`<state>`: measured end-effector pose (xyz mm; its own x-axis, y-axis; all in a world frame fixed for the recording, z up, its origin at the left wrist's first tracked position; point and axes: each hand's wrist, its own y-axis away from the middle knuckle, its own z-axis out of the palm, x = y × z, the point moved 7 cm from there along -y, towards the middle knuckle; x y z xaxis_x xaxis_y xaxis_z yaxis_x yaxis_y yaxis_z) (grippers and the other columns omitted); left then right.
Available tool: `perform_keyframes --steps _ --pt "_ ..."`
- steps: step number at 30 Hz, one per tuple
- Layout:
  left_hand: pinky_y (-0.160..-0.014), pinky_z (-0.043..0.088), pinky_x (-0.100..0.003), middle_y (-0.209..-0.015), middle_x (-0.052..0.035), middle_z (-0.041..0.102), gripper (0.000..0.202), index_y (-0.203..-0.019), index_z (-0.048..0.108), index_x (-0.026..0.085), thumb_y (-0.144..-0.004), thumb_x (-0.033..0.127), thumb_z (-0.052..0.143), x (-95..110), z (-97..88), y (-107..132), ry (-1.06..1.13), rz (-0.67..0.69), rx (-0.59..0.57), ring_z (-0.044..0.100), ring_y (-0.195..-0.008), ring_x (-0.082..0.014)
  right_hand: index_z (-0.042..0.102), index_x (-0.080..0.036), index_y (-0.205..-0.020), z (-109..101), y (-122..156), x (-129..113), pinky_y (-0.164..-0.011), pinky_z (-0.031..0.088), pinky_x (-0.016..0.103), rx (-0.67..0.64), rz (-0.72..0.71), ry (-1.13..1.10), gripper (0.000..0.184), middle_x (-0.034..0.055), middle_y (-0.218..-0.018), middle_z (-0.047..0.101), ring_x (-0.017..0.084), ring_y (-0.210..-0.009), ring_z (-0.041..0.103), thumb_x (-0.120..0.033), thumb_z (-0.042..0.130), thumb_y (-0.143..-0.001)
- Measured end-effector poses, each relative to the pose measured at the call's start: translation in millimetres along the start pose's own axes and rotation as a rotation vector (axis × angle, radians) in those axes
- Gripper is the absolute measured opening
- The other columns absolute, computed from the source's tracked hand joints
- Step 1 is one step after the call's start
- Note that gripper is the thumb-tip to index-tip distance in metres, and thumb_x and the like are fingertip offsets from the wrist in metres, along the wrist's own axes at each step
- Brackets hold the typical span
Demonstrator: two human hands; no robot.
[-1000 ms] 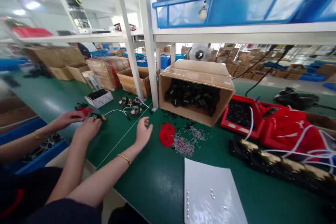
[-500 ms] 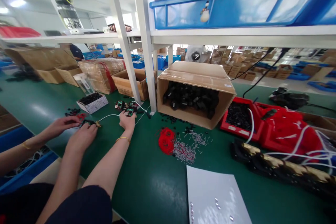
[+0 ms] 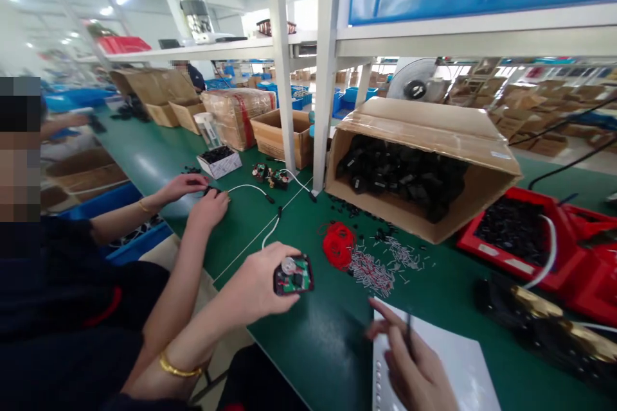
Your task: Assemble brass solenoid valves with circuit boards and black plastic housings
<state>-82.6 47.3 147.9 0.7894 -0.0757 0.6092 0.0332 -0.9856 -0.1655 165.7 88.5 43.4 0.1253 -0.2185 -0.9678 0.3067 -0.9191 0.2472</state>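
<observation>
My left hand (image 3: pixel 263 279) grips a small black housing with a green circuit board (image 3: pixel 299 275) in it, held above the table. A round silver part and red wires show on the board. A white cable (image 3: pixel 273 231) with a black end runs from behind the hand. My right hand (image 3: pixel 409 359) is over a white sheet (image 3: pixel 463 359), index finger stretched out. A thin dark stick-like tool (image 3: pixel 409 327) stands up from its curled fingers; its kind is blurred. Small shiny rings lie on the sheet near that hand.
Beyond lie a red wire coil (image 3: pixel 338 245), a pile of small pins (image 3: pixel 373 270) and a carton of black parts (image 3: pixel 414 205). Red bins (image 3: pixel 501 250) stand at right. At left, a co-worker's hands (image 3: pixel 208 209) work near a small box (image 3: pixel 220 164). Shelf posts (image 3: pixel 325 109) rise behind.
My left hand has lifted the circuit-board housing from beside other boards and brought it nearer. My right hand has come into view over the sheet. The view has swung left.
</observation>
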Motion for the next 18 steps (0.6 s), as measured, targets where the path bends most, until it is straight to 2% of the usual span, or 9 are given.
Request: perform_keyframes --steps 3,4,6,9,11,13,15,17,18 --pt "-0.083 0.045 -0.027 -0.102 0.0 0.06 0.05 -0.109 0.054 0.025 -0.061 0.02 0.069 19 24.7 16 0.123 0.024 -0.172 0.058 -0.091 -0.0175 0.059 -0.019 -0.116 80 -17 -2 -0.03 0.015 0.017 -0.38 0.122 -0.189 0.061 -0.0017 -0.06 0.053 0.003 -0.034 0.023 -0.064 0.056 -0.076" --pt "-0.083 0.045 -0.027 -0.103 0.0002 0.06 0.051 -0.109 0.054 0.026 -0.06 0.019 0.069 23 30.5 19 0.158 0.024 -0.197 0.058 -0.091 -0.0177 0.06 -0.017 -0.112 95 -18 -3 -0.031 0.013 0.016 -0.454 0.131 -0.222 0.06 -0.0025 -0.058 0.051 0.002 -0.035 0.021 -0.064 0.058 -0.075" --pt "-0.083 0.045 -0.028 -0.103 0.0003 0.06 0.056 -0.111 0.051 0.026 -0.059 0.019 0.071 24 41.0 22 0.228 0.003 -0.231 0.057 -0.091 -0.0181 0.063 -0.014 -0.1 109 -18 -3 -0.032 0.014 0.016 -0.526 0.13 -0.263 0.052 -0.0026 -0.06 0.05 0.001 -0.037 0.022 -0.058 0.065 -0.073" --pt "-0.085 0.045 -0.03 -0.112 -0.0031 0.056 0.08 -0.126 0.039 0.025 -0.056 0.029 0.078 15 54.4 22 0.401 -0.06 -0.224 0.056 -0.096 -0.02 0.062 -0.014 -0.087 100 -13 6 -0.032 0.013 0.015 -0.51 0.187 -0.366 0.044 -0.0039 -0.06 0.049 0.0 -0.037 0.021 -0.052 0.071 -0.07" --pt "-0.085 0.046 -0.031 -0.126 -0.008 0.048 0.09 -0.138 0.023 0.024 -0.064 0.042 0.073 7 64.2 23 0.56 -0.082 -0.234 0.056 -0.097 -0.0197 0.06 -0.014 -0.086 83 -10 17 -0.032 0.012 0.014 -0.421 0.256 -0.473 0.043 -0.0059 -0.057 0.046 -0.001 -0.036 0.016 -0.051 0.074 -0.068" --pt "-0.078 0.048 -0.032 -0.126 -0.0097 0.049 0.074 -0.141 0.017 0.024 -0.081 0.05 0.051 -4 76.8 29 0.622 -0.119 -0.312 0.06 -0.083 -0.0164 0.058 -0.015 -0.083 62 -9 26 -0.031 0.011 0.013 -0.274 0.29 -0.586 0.043 -0.0071 -0.055 0.045 -0.001 -0.036 0.013 -0.049 0.077 -0.065" --pt "-0.074 0.048 -0.034 -0.1 -0.0059 0.062 0.05 -0.135 0.035 0.023 -0.091 0.047 0.027 -23 86.1 37 0.474 -0.207 -0.363 0.06 -0.069 -0.0158 0.055 -0.016 -0.077 40 -10 33 -0.031 0.011 0.012 -0.123 0.288 -0.682 0.043 -0.0089 -0.051 0.043 -0.001 -0.036 0.011 -0.047 0.08 -0.06" --pt "-0.076 0.047 -0.039 -0.076 -0.0041 0.063 0.049 -0.119 0.053 0.021 -0.094 0.042 0.018 -46 85.9 43 0.196 -0.314 -0.285 0.061 -0.07 -0.0203 0.052 -0.016 -0.072 23 -10 39 -0.031 0.011 0.012 -0.003 0.27 -0.744 0.045 -0.0104 -0.049 0.04 -0.001 -0.036 0.01 -0.045 0.083 -0.056" --pt "-0.08 0.046 -0.043 -0.075 -0.0055 0.064 0.048 -0.115 0.057 0.019 -0.094 0.04 0.019 -52 84.5 43 0.071 -0.33 -0.213 0.062 -0.077 -0.0235 0.052 -0.016 -0.072 18 -10 41 -0.031 0.01 0.012 0.041 0.258 -0.758 0.046 -0.0105 -0.049 0.04 -0.001 -0.035 0.01 -0.044 0.084 -0.054"
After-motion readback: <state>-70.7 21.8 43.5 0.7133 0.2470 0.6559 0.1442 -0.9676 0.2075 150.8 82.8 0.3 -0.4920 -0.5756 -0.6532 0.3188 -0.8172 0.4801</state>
